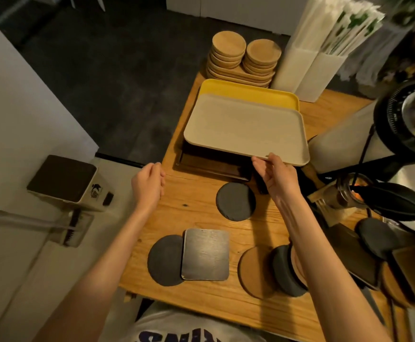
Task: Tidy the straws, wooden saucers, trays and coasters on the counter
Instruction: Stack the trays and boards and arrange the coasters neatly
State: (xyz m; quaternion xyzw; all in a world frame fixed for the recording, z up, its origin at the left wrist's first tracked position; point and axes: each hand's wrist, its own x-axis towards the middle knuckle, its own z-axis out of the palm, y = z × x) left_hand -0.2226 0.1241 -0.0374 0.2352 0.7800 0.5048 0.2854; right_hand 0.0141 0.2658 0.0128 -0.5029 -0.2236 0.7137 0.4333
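Observation:
My right hand (274, 177) grips the near edge of a beige tray (246, 127), held tilted over a yellow tray (248, 91) and a dark tray (214, 166). My left hand (149, 185) hovers at the counter's left edge, fingers curled, holding nothing. Two stacks of wooden saucers (244, 59) stand at the back on oval wooden plates. Wrapped straws (344, 28) fill white holders at the back right. Dark round coasters (236, 201) (165, 259), a dark square coaster (205, 254) and a cork coaster (253, 270) lie on the near counter, with a coaster stack (289, 271) partly behind my right forearm.
The wooden counter (196, 201) drops off to dark floor on the left. A grinder (409, 119), a jar (344, 193) and dark pads (374, 236) crowd the right side. A white box with a dark lid (65, 180) sits on a white surface at left.

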